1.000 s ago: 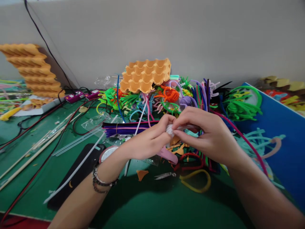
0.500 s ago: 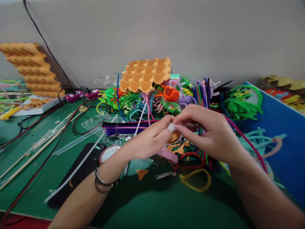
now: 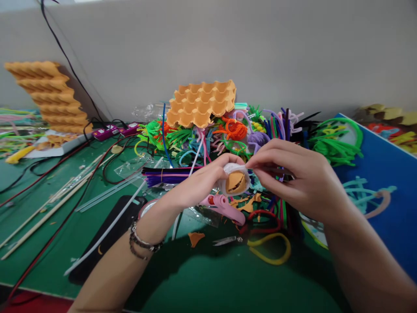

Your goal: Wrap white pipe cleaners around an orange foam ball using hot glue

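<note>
In the middle of the head view, my left hand (image 3: 208, 178) grips a small orange egg-carton cup (image 3: 236, 182) whose rim is wrapped in white fuzzy pipe cleaner (image 3: 232, 168). The cup's inner side faces me and looks cracked. My right hand (image 3: 289, 174) is pinched at the cup's upper right, apparently on the pipe cleaner's end; its fingertips hide most of that end. Just below the hands lies a pink hot glue gun (image 3: 224, 208). Torn orange carton scraps (image 3: 249, 203), small silver snips (image 3: 225, 240) and a bent yellow pipe cleaner (image 3: 275, 261) lie on the green table (image 3: 208, 278).
Behind the hands, an orange egg carton (image 3: 202, 104) rests on a heap of coloured pipe cleaners (image 3: 182, 143). A black phone-like slab (image 3: 107, 234) and wooden sticks (image 3: 48, 221) lie left, with cables and purple power strips (image 3: 106, 132). A blue board (image 3: 384, 182) stands right.
My right hand has moved slightly right, away from the cup. The cup has turned so its orange inside and white rim now show. The view has shifted a little.
</note>
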A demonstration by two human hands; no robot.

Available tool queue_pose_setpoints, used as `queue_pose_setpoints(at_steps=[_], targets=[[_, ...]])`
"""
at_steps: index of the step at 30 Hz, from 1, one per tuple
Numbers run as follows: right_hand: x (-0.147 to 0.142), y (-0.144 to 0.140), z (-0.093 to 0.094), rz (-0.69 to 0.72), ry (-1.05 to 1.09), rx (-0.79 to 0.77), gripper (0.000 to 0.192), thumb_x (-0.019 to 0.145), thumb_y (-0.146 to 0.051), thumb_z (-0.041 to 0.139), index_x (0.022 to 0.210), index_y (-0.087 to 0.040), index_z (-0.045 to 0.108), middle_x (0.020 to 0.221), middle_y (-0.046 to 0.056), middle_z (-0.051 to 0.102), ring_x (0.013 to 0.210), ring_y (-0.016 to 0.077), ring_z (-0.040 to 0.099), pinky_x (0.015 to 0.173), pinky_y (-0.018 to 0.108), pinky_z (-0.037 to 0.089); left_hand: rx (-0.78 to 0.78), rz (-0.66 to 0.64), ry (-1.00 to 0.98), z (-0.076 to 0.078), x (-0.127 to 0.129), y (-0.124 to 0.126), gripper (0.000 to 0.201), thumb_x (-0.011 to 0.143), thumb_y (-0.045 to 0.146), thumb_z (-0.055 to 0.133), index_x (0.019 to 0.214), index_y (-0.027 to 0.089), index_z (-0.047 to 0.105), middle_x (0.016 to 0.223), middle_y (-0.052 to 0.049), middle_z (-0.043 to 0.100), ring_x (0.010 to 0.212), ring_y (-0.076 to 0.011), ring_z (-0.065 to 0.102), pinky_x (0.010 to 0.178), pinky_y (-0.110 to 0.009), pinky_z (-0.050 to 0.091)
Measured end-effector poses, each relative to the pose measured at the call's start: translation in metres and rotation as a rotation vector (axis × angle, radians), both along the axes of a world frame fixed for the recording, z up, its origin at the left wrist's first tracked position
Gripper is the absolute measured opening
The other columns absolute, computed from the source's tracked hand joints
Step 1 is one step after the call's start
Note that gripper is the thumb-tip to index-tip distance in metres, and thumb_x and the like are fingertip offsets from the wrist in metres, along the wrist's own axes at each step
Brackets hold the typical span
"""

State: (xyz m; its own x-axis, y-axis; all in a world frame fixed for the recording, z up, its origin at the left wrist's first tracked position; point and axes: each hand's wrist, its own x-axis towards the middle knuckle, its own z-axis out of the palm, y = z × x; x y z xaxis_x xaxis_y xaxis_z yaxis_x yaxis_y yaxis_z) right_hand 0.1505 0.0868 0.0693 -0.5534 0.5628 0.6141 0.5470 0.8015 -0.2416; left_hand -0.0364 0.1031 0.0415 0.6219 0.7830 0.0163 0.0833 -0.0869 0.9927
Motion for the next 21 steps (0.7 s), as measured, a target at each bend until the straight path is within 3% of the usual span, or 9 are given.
queue_pose_setpoints(at_steps=[11,17,21], targets=[[-0.0031,0.0038,-0.0069,0.01,-0.007,0.084,0.011,0.081,-0.01,0.052,0.086,-0.018,0.059,0.08,0.002,0.058,0.07,0.0092,0.056,0.061,0.021,0.045,-0.025,0.057,-0.065,-0.0028,-0.0022,0.0014,0.035,0.065,0.021,0.037,0.098,0.023,0.048,0.094,0.001,0.049,0.084,-0.0163,0.046,0.074,-0.029,0.036],[-0.0049,0.004,-0.0092,0.031,0.022,0.086,0.01,0.082,-0.01,0.052,0.083,-0.018,0.059,0.081,0.002,0.057,0.071,0.009,0.055,0.063,0.021,0.045,-0.137,-0.004,-0.155,0.002,0.0005,-0.0006,0.047,0.059,0.021,0.04,0.104,0.016,0.05,0.096,-0.003,0.055,0.083,-0.0162,0.048,0.07,-0.026,0.038],[-0.0055,0.0029,-0.0092,0.044,0.009,0.072,0.007,0.081,-0.011,0.054,0.081,-0.016,0.059,0.08,0.003,0.056,0.071,0.009,0.055,0.064,0.02,0.045,-0.012,0.003,-0.014,-0.0002,-0.003,0.0002,0.042,0.068,0.021,0.038,0.107,0.019,0.053,0.107,-0.002,0.056,0.094,-0.0188,0.051,0.077,-0.028,0.04]])
